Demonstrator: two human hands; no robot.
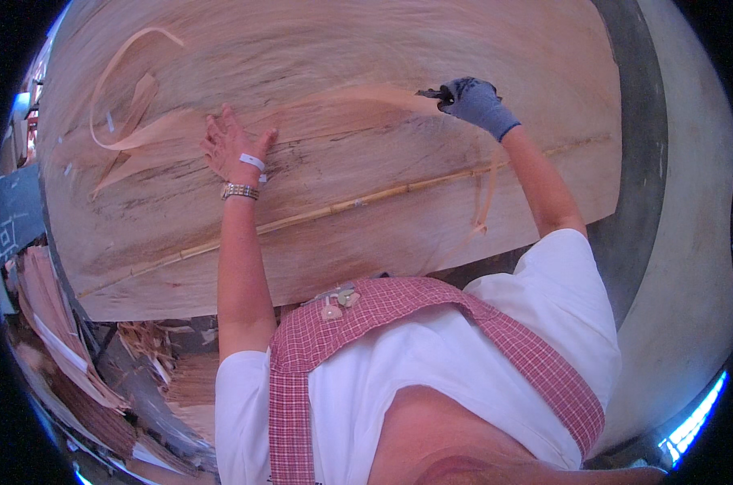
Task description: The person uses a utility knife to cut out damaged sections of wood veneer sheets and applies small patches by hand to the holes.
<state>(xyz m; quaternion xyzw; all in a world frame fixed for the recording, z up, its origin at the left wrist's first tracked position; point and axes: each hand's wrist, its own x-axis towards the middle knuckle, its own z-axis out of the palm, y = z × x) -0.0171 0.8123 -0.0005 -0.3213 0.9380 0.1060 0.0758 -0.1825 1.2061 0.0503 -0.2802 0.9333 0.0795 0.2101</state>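
Note:
A large, thin wood veneer sheet (342, 48) covers the work table. My left hand (235, 152), bare with a metal-banded watch and a white band at the wrist, lies flat on it, fingers spread. Beneath and beside that hand runs a paler veneer strip (358, 99), stretching toward my right hand (473, 103). A grey-blue glove with dark fingertips covers the right hand, closed around a small dark hand tool (429, 94) whose tip points left at the strip. The glove hides most of the tool, so its exact kind cannot be told.
Nearer me, a long thin bamboo-like stick (342, 207) lies slantwise across the sheet. A curled strip (100, 93) rests at far left; another thin strip (488, 194) hangs below my right hand. Stacked veneer (55, 315) and scraps (148, 343) fill the lower left.

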